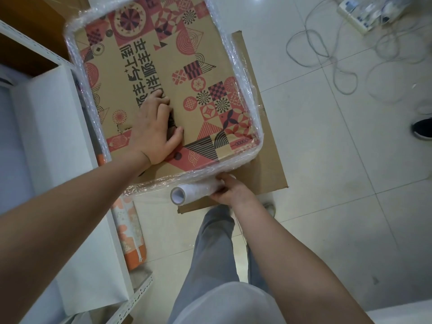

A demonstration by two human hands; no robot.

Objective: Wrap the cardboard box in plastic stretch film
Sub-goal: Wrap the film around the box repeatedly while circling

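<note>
A large cardboard box printed with red and black patterns stands on the floor, its sides bound in clear stretch film that shows along the top edges. My left hand rests on the box top, with the fingertips curled into the flap seam. Below the box's near edge my right hand grips a roll of stretch film on a white core, held roughly level against the near side. A sheet of film runs from the roll to the box's near left corner.
A flat cardboard sheet lies under the box. White shelving stands at the left, with an orange patterned package on the floor beside it. Loose cables and a power strip lie at the right. A dark shoe shows at the right edge.
</note>
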